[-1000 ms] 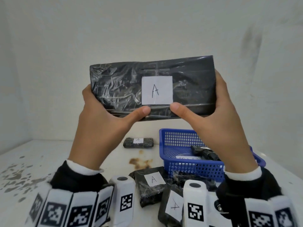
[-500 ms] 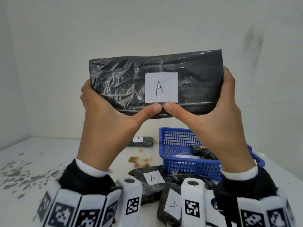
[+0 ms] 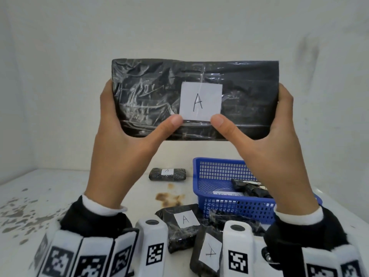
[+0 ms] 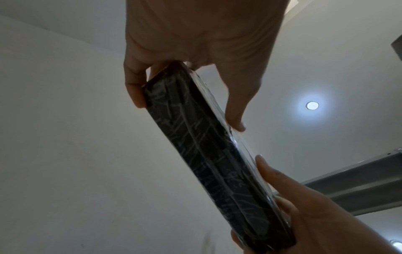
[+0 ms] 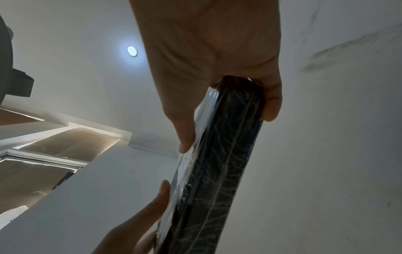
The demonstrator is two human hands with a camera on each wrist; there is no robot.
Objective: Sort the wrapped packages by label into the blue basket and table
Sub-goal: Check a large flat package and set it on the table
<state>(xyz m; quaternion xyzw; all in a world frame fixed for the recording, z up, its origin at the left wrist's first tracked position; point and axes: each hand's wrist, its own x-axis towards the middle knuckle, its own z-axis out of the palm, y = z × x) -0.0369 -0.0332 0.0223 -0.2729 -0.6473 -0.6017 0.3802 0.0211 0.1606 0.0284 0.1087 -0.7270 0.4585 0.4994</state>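
Observation:
Both hands hold up a flat black wrapped package [image 3: 151, 92] in front of the head camera, its white label [image 3: 200, 100] marked "A" facing me. My left hand [image 3: 127, 132] grips its left end, thumb on the front and fingers behind. My right hand [image 3: 265, 136] grips the right end the same way. From the wrists I see the package edge-on [image 4: 208, 165] [image 5: 219, 165], pinched between thumb and fingers. The blue basket [image 3: 217, 180] stands on the table at the right, below the package, with a black package [image 3: 251, 188] inside.
A small package labelled "A" [image 3: 167, 174] lies on the white table [image 3: 60, 196] left of the basket. Two more "A" packages [image 3: 182, 224] [image 3: 207, 254] lie near the front edge. A brown stain [image 3: 169, 197] marks the middle. White walls stand close behind and at the left.
The package has come closer to my head and now stands level. My thumbs, which nearly touched below the label, have moved apart to its two lower corners.

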